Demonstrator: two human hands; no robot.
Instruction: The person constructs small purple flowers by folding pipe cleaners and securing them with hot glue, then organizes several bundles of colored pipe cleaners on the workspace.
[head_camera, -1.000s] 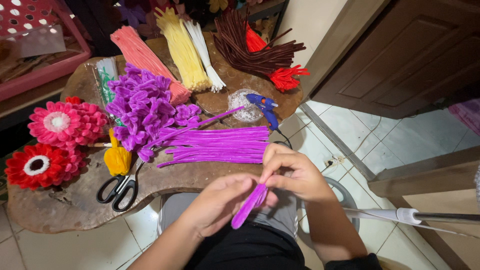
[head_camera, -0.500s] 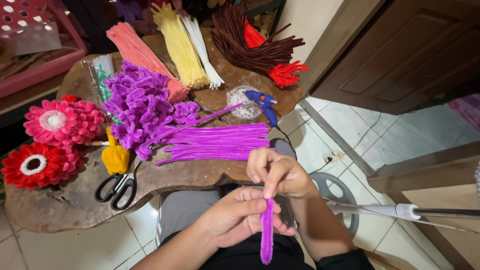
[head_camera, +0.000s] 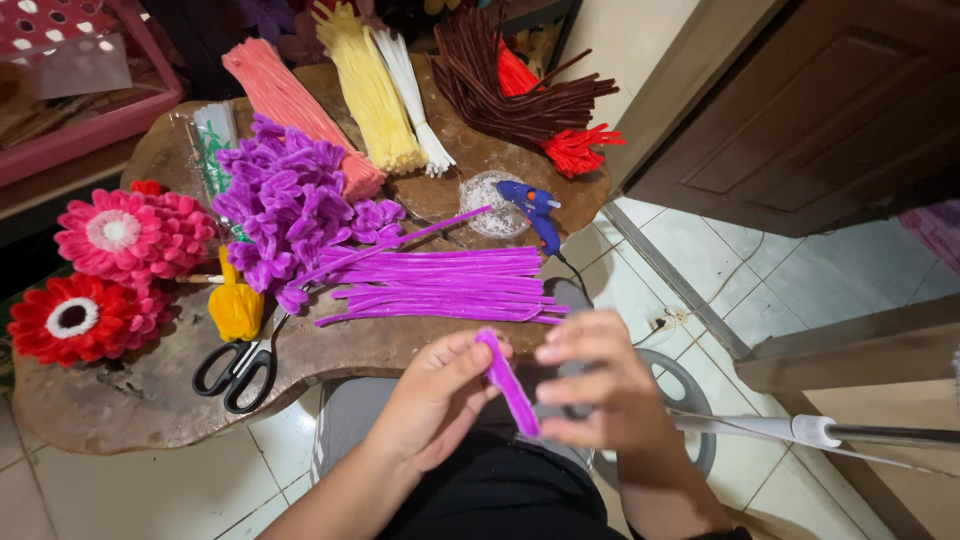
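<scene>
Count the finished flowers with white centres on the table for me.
2, both at the table's left edge: a pink flower farther from the person and a red flower just nearer. Others may lie outside the frame.

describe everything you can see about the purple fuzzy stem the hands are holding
The purple stem is a short, fuzzy chenille piece, bright violet like the loose pile on the table. It looks folded double, so it reads as a thick strip with a rounded upper end. It slants from upper left to lower right above the lap. The left hand pinches its upper end between thumb and fingers; the right hand grips near its lower end. It touches nothing else.
</scene>
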